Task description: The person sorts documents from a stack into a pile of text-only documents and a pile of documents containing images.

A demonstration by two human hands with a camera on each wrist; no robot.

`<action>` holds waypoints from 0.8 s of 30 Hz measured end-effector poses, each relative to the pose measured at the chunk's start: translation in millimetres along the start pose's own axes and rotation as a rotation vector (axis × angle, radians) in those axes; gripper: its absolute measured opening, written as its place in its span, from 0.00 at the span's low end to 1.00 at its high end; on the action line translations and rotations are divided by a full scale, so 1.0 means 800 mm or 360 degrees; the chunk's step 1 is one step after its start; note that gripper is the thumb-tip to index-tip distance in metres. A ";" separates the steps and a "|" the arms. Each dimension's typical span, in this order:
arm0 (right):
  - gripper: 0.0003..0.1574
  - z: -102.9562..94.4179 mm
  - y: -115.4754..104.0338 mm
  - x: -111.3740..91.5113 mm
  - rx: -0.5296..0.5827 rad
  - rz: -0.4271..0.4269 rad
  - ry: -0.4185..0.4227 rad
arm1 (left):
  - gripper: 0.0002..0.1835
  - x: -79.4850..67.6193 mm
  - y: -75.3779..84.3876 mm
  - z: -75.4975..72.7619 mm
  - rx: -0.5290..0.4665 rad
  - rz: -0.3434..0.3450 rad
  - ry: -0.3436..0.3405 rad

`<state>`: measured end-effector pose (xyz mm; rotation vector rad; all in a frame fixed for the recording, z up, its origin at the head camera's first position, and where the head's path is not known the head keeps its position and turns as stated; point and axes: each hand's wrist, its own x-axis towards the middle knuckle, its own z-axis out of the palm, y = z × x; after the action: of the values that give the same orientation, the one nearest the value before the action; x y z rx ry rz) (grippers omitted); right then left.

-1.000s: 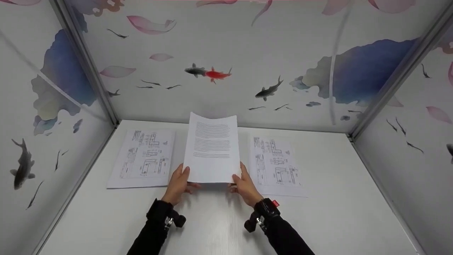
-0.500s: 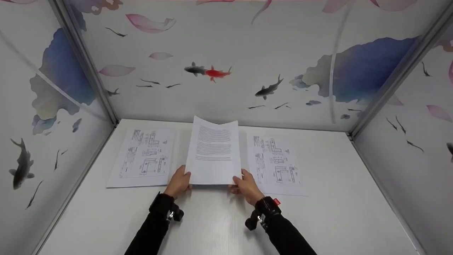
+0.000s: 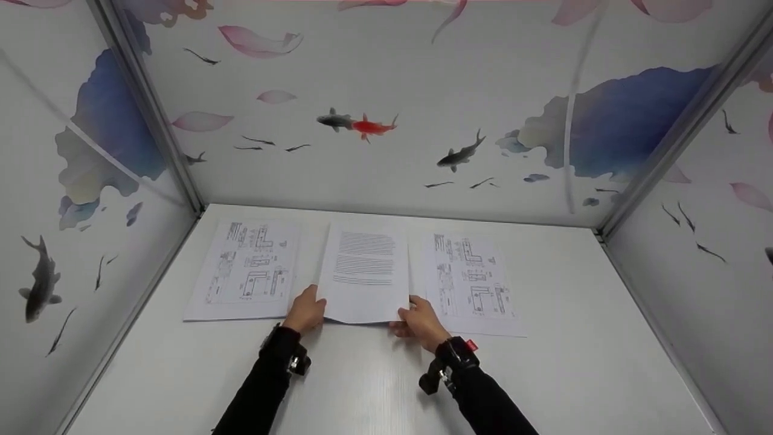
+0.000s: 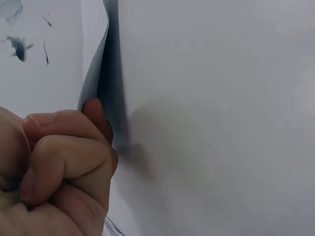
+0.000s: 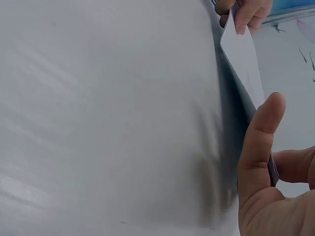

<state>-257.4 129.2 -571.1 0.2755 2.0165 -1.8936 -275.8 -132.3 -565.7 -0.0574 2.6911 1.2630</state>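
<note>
A thin stack of printed paper (image 3: 363,302), its top sheet bearing lines of text, lies low over the middle of the table. My left hand (image 3: 306,311) pinches its near left corner; in the left wrist view the fingers (image 4: 74,152) are curled beside the paper's edge. At the near right corner, my right hand (image 3: 424,323) holds the stack between thumb and fingers. The right wrist view shows a finger (image 5: 258,147) under the sheets, whose near edge bows above the tabletop. How far the stack's far end touches the table is hard to tell.
To the left lies a stack of sheets with technical drawings (image 3: 244,266). A similar drawing sheet (image 3: 474,281) lies to the right, close to my right hand. White panels with painted fish (image 3: 459,156) enclose the white table (image 3: 580,338) at the back and sides.
The text stack has come down from a raised, tilted pose to nearly flat, its far edge dropping most. Both hands still hold its near corners, and the left fingers have drawn in beside it.
</note>
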 end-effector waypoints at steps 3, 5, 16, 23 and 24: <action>0.39 -0.001 0.000 -0.001 -0.0042 0.0036 0.0031 | 0.27 -0.001 0.002 -0.001 0.0060 0.0021 0.0039; 0.40 -0.002 0.000 -0.001 -0.0075 0.0058 0.0046 | 0.26 -0.002 0.003 -0.001 0.0087 0.0007 0.0048; 0.29 -0.016 -0.006 -0.011 -0.0326 0.0044 0.0118 | 0.23 -0.007 0.005 -0.002 0.0173 -0.0002 0.0121; 0.24 -0.018 -0.004 -0.012 -0.0463 -0.0013 0.0172 | 0.16 -0.012 0.007 0.004 0.0436 0.0003 0.0231; 0.24 -0.018 -0.004 -0.012 -0.0473 -0.0011 0.0180 | 0.15 -0.012 0.008 0.005 0.0485 0.0003 0.0247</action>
<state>-251.2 144.3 -564.1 0.3014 2.3400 -1.5836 -266.4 -125.9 -561.9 -0.1183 2.9845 0.8680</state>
